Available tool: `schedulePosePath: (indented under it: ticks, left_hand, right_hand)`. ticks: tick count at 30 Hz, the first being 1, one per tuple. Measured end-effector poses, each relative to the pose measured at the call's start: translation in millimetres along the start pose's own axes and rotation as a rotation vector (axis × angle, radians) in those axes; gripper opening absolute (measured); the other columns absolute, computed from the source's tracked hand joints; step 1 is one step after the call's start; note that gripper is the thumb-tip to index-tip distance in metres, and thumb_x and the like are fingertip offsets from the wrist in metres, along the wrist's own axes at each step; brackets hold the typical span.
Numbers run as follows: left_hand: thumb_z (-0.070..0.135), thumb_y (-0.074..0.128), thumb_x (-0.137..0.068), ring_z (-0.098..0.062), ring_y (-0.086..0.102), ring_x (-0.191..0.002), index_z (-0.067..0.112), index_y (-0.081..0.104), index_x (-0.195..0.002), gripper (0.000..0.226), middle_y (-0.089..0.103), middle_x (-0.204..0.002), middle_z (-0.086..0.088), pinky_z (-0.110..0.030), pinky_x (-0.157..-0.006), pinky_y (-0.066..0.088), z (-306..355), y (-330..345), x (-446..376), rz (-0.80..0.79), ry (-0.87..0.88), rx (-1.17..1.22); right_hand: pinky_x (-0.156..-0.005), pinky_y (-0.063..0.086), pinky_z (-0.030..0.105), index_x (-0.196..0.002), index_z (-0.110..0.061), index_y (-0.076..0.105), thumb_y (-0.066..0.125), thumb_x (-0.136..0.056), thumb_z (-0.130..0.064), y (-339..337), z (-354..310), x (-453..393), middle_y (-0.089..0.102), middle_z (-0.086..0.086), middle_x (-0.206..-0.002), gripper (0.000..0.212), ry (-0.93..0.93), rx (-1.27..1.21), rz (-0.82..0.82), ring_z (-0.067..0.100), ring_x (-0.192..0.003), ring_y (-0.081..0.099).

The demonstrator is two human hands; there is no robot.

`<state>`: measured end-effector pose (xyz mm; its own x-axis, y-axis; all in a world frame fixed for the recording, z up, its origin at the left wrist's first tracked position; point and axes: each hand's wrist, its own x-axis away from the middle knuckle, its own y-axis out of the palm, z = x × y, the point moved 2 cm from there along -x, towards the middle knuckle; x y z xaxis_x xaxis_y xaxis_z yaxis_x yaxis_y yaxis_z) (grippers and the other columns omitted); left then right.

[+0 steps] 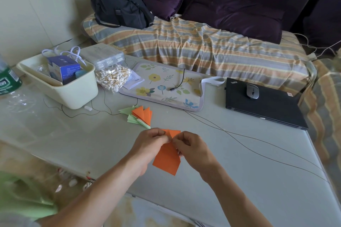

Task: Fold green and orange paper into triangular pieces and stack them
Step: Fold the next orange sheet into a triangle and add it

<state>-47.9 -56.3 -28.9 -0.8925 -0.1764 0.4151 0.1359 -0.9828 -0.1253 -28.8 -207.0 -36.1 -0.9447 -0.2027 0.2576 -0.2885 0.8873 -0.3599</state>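
Observation:
An orange paper [167, 160], partly folded, lies between my hands above the grey table [239, 171]. My left hand [147, 145] pinches its upper left part with curled fingers. My right hand [191, 149] pinches the upper right part, fingertips almost meeting the left hand's. The paper's top flaps [173, 132] stick out above my fingers. Farther back on the table lies a small pile of folded green and orange triangular pieces [140, 116], orange ones on top of green ones.
A cream bin [73, 96] with a blue box stands at the back left, a bag of cotton swabs [112, 77] beside it. A floral mat [166, 86] and a black laptop [267, 105] with a mouse lie behind. Thin cables [239, 134] cross the table.

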Motion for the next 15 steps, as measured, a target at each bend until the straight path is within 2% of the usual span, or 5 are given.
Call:
schedulePosePath:
  ticks: [4, 9, 15]
  left_hand:
    - [0.019, 0.072, -0.083, -0.019, 0.057, -0.071, 0.023, 0.071, -0.069, 0.015, 0.064, -0.071, 0.001, -0.034, -0.072, 0.043, -4.4, 1.1, -2.7, -0.011, -0.002, 0.010]
    - [0.017, 0.074, -0.085, -0.014, 0.052, -0.063, 0.015, 0.072, -0.078, 0.008, 0.058, -0.062, 0.008, -0.028, -0.062, 0.042, -1.9, 0.2, -4.0, 0.083, 0.083, 0.030]
    - [0.026, 0.070, -0.089, -0.014, 0.053, -0.070, 0.018, 0.067, -0.083, 0.010, 0.061, -0.073, 0.008, -0.032, -0.070, 0.041, -0.7, -2.4, -4.9, 0.155, 0.100, 0.020]
  right_hand:
    - [-0.063, 0.044, 0.028, -0.073, -0.022, 0.066, 0.063, -0.087, -0.019, 0.9, 1.6, -1.7, 0.062, -0.008, -0.065, 0.015, -0.036, 0.039, 0.034, 0.010, -0.063, 0.054]
    - [-0.063, 0.044, 0.028, -0.071, -0.024, 0.065, 0.062, -0.086, -0.018, -1.1, 1.8, -1.9, 0.061, -0.009, -0.064, 0.016, -0.032, 0.044, 0.041, 0.010, -0.063, 0.053]
    - [-0.068, 0.049, 0.030, -0.077, -0.015, 0.069, 0.060, -0.089, -0.019, 1.0, 2.2, -0.3, 0.065, -0.005, -0.067, 0.015, 0.016, 0.062, -0.046, 0.011, -0.064, 0.058]
